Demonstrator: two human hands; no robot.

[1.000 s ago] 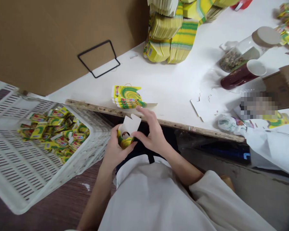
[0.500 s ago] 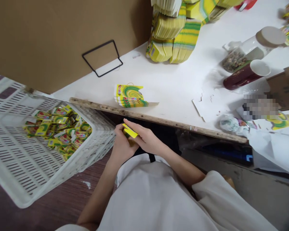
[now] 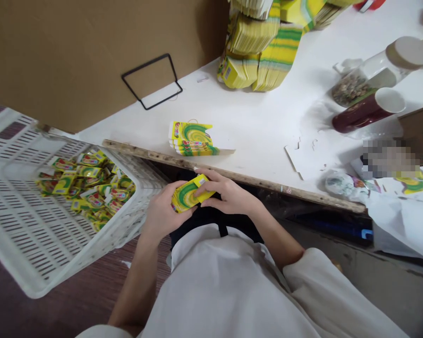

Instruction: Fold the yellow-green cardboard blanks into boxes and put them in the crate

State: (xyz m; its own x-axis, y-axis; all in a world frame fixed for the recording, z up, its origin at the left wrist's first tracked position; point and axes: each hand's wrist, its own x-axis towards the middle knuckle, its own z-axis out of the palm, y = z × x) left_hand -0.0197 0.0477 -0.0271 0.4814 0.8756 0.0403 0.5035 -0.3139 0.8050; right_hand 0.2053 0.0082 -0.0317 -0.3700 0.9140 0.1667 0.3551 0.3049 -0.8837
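Held in front of my waist, just off the table's near edge, is a small yellow carton [image 3: 186, 196] with a green swirl. My left hand [image 3: 161, 211] grips its left end, thumb below and fingers behind. On the right end, my right hand [image 3: 229, 193] has its fingers round a yellow end flap [image 3: 205, 184] with a barcode. Whether anything is inside the carton cannot be made out. Beyond my hands, a few flattened cartons [image 3: 193, 136] of the same print lie fanned on the white table [image 3: 257, 136].
To my left stands a white slatted crate [image 3: 31, 234] with many small cartons [image 3: 91, 183] inside. Stacks of flat cartons [image 3: 275, 61] sit at the back beside a large cardboard box [image 3: 91, 42]. A dark red cup [image 3: 366, 111] and a lidded jar [image 3: 377, 65] are at right.
The carton has turned so its swirl-printed face shows, where only its yellow end showed before. My hands have moved apart, the left one leftward and the right one rightward along it.
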